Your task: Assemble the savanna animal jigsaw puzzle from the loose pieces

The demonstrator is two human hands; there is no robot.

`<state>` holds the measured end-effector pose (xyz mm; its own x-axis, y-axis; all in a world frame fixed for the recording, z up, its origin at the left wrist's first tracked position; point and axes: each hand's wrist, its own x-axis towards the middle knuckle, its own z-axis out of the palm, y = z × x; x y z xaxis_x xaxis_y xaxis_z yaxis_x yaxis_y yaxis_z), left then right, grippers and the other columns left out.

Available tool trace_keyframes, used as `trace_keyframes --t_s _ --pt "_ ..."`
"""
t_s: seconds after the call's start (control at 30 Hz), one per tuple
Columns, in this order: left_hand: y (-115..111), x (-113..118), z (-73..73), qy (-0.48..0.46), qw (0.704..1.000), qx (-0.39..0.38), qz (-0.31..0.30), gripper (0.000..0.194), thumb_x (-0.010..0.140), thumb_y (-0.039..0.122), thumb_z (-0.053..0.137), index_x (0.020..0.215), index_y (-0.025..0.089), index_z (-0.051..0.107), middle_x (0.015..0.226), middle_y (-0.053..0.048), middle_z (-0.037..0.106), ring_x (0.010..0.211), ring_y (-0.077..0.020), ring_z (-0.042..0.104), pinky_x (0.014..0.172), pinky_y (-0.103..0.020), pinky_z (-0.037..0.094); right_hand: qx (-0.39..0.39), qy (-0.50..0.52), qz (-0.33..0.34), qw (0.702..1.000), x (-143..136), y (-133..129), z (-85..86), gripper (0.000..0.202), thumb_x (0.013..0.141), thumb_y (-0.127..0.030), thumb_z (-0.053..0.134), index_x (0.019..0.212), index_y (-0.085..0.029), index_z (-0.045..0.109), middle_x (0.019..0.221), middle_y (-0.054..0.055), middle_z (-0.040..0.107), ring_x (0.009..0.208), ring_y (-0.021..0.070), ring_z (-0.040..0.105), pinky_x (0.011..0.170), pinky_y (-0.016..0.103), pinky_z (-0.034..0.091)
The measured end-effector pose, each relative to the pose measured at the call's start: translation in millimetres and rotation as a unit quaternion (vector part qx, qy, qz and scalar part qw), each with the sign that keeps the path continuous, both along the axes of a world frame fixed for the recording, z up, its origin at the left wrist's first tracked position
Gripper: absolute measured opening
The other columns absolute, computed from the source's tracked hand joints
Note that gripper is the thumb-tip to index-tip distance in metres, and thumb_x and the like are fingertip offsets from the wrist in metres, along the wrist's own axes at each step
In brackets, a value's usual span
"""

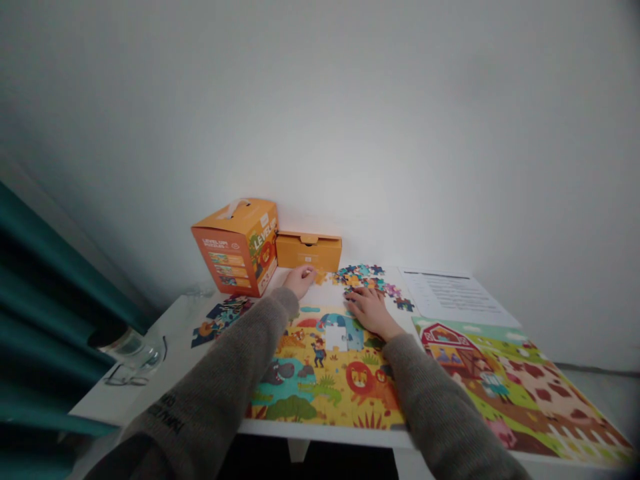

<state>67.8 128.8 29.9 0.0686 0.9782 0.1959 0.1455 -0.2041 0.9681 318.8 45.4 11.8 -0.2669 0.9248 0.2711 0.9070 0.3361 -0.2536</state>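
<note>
My left hand (300, 280) is at the back of the table, left of a few yellow puzzle pieces (321, 276), its fingers curled together; what they hold, if anything, is too small to tell. My right hand (369, 309) lies palm down with fingers spread, its fingertips at the near edge of a pile of loose puzzle pieces (363, 272). Under and before both arms lies a safari puzzle (325, 380) with lions, a hippo and a crocodile. A white gap (336, 337) shows in its upper middle, over the elephant picture.
An orange puzzle box (230, 253) and a flat orange carton (309, 252) stand at the wall. More pieces (220, 319) lie left. A glass jar (133, 350) and eyeglasses (125, 381) are far left. At right are a farm puzzle (515, 387) and a printed sheet (453, 293).
</note>
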Motion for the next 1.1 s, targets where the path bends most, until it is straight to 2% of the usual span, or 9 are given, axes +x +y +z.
trace_keyframes --t_s 0.17,0.3,0.4,0.5,0.57,0.63,0.83,0.97,1.1 --pt "9.8 -16.2 -2.1 -0.026 0.999 -0.006 0.025 0.009 0.077 0.023 0.064 0.081 0.015 0.066 0.062 -0.001 0.064 0.056 -0.0124 0.055 0.053 -0.023 0.042 -0.015 0.003 -0.031 0.999 0.8 4.3 -0.5 0.027 0.097 -0.034 0.052 0.115 -0.029 0.071 0.131 0.009 0.060 0.121 0.0289 0.048 0.101 0.047 0.033" --pt "10.0 -19.9 -2.1 -0.052 0.998 -0.027 -0.004 0.016 0.078 0.029 0.061 0.078 0.014 0.067 0.072 -0.007 0.071 0.061 -0.0154 0.064 0.060 -0.028 0.052 -0.021 0.003 -0.050 0.999 2.5 11.8 -2.7 0.020 0.094 -0.027 0.055 0.104 -0.027 0.072 0.126 0.008 0.063 0.116 0.0275 0.051 0.098 0.043 0.035" --pt "6.1 -19.2 -1.8 -0.069 0.996 -0.022 -0.054 0.018 0.075 0.031 0.068 0.081 0.014 0.068 0.076 -0.007 0.072 0.064 -0.0160 0.066 0.063 -0.029 0.054 -0.012 -0.011 -0.079 0.997 2.7 15.3 -3.5 0.016 0.092 -0.028 0.057 0.101 -0.025 0.070 0.123 0.008 0.064 0.117 0.0288 0.051 0.096 0.042 0.035" --pt "3.1 -19.0 -3.2 -0.092 0.989 -0.013 -0.118 0.031 0.071 0.031 0.076 0.095 0.015 0.064 0.072 -0.003 0.070 0.060 -0.0148 0.065 0.060 -0.027 0.052 -0.002 -0.022 -0.128 0.991 3.7 18.8 -4.4 0.026 0.089 -0.031 0.061 0.113 -0.023 0.065 0.127 0.011 0.061 0.119 0.0315 0.050 0.096 0.043 0.036" --pt "3.3 -19.3 -5.9 -0.098 0.986 -0.013 -0.135 0.043 0.072 0.032 0.077 0.109 0.016 0.060 0.071 -0.002 0.070 0.060 -0.0143 0.065 0.060 -0.025 0.051 -0.016 -0.022 -0.139 0.990 5.7 22.3 -6.0 0.037 0.087 -0.030 0.063 0.124 -0.022 0.060 0.129 0.012 0.060 0.119 0.0315 0.050 0.097 0.043 0.035" --pt "5.5 -19.5 -10.3 -0.074 0.989 -0.013 -0.126 0.047 0.074 0.030 0.076 0.115 0.016 0.057 0.070 -0.001 0.069 0.061 -0.0142 0.065 0.060 -0.024 0.051 -0.030 -0.023 -0.131 0.991 8.2 26.6 -8.3 0.043 0.087 -0.028 0.064 0.129 -0.022 0.058 0.130 0.012 0.059 0.120 0.0312 0.050 0.099 0.042 0.035" --pt "13.2 -18.5 -27.8 0.048 0.998 -0.004 -0.042 0.030 0.070 0.014 0.072 0.098 0.015 0.062 0.071 0.001 0.066 0.059 -0.0120 0.062 0.054 -0.021 0.048 0.009 0.006 -0.098 0.995 13.0 34.6 -14.3 0.057 0.082 -0.025 0.069 0.136 -0.018 0.054 0.126 0.017 0.056 0.117 0.0300 0.052 0.099 0.040 0.040" --pt "10.6 -20.5 -32.9 0.079 0.997 0.002 -0.023 0.024 0.068 0.012 0.071 0.090 0.017 0.064 0.065 0.001 0.064 0.058 -0.0135 0.060 0.054 -0.022 0.048 0.031 0.064 -0.070 0.995 13.7 33.9 -14.3 0.047 0.079 -0.023 0.069 0.124 -0.016 0.059 0.119 0.014 0.055 0.112 0.0273 0.054 0.098 0.038 0.043" --pt "8.0 -28.0 -30.3 0.116 0.993 0.014 0.005 0.019 0.066 0.011 0.074 0.082 0.018 0.066 0.066 0.000 0.062 0.065 -0.0152 0.060 0.063 -0.025 0.050 0.034 0.127 -0.059 0.990 13.4 31.7 -11.9 0.040 0.076 -0.023 0.067 0.115 -0.018 0.056 0.113 0.011 0.057 0.105 0.0248 0.056 0.093 0.037 0.046"
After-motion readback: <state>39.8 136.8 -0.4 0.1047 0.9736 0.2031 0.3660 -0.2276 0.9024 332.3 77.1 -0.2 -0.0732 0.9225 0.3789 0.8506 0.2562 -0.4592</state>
